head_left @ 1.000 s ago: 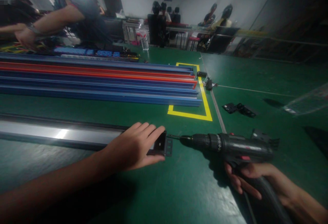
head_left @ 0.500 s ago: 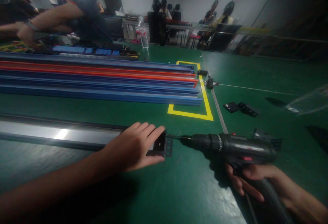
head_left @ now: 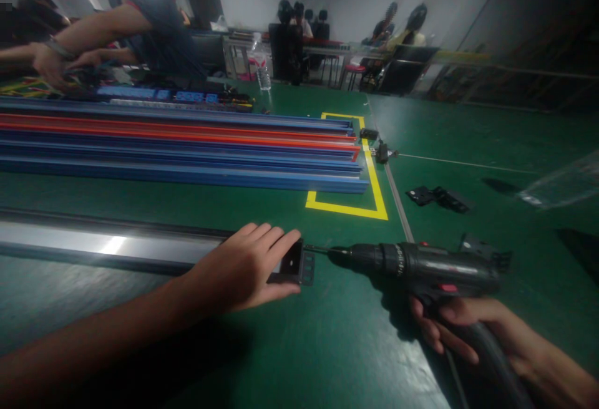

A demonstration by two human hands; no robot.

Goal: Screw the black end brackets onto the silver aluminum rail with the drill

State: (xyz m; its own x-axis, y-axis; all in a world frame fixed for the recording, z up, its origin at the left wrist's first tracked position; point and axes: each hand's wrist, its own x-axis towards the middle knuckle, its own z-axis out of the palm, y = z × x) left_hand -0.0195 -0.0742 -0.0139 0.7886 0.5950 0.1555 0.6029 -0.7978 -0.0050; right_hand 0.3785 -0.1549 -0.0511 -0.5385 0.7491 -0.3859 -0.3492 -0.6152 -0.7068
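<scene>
My left hand point(head_left: 248, 265) is wrapped over the right end of a long metal profile point(head_left: 154, 248) with a shiny top and dark edges, thumb on the near side. A black end bracket point(head_left: 306, 270) with small cut-outs sticks out past the fingers. My right hand point(head_left: 472, 328) grips the handle of a black cordless drill point(head_left: 430, 267), which lies level and points left. Its long bit point(head_left: 325, 249) reaches the far corner of the bracket; whether it sits in a screw cannot be seen.
Several blue and red profiles point(head_left: 187, 169) lie behind, ending inside a yellow tape outline point(head_left: 346, 211). Small black brackets point(head_left: 437, 197) lie to the right, near a clear plastic object point(head_left: 561, 181). A water bottle point(head_left: 262, 63) stands farther back. A co-worker's arm point(head_left: 98, 32) reaches in at upper left.
Both my hands, the drill and the profile hold nearly the same place. The co-worker's second hand has come into view at upper left.
</scene>
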